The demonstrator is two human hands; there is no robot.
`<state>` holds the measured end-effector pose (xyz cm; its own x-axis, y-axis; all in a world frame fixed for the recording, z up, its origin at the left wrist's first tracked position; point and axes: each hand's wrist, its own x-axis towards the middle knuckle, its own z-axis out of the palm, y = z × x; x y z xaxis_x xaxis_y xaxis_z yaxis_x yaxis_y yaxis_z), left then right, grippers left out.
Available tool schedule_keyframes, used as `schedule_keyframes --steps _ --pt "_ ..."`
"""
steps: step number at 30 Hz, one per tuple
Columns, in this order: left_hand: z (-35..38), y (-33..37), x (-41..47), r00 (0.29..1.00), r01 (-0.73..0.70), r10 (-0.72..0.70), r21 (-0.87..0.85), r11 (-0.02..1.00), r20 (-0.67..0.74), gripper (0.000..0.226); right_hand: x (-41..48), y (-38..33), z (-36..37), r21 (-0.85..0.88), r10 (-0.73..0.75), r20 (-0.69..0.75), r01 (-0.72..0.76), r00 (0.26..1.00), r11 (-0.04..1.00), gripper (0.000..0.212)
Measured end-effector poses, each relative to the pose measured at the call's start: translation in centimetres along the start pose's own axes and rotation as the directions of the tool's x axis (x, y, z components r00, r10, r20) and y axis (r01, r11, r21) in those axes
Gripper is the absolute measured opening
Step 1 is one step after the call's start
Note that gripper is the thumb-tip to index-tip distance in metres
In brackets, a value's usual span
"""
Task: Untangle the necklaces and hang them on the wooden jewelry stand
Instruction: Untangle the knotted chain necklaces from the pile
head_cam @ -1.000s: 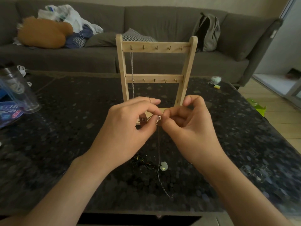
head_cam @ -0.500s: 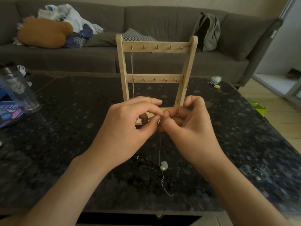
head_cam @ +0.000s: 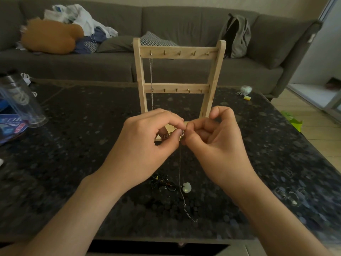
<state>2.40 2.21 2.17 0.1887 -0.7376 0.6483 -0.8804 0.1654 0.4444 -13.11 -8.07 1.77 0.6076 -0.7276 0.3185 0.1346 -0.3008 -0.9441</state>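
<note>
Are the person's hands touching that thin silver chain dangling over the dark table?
Touching. The head view shows the left hand and right hand pinching the top of the thin silver chain, which hangs straight down from their fingertips.

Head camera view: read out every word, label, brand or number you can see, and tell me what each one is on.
No text here can be read.
Blue packet at the table's left edge: white lettering, too blurred to read.
Clear bottle beside it: pale round emblem, too blurred to read.
Wooden jewelry stand: no writing visible.
</note>
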Motion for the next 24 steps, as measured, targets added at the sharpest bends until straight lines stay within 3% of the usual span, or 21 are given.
schedule_keyframes --steps 24 --pt "0.21 -0.20 0.03 1.000 0.007 -0.008 -0.045 0.999 -0.025 0.012 0.04 0.12 0.31 -0.003 -0.077 0.040 0.077 0.996 0.997 0.041"
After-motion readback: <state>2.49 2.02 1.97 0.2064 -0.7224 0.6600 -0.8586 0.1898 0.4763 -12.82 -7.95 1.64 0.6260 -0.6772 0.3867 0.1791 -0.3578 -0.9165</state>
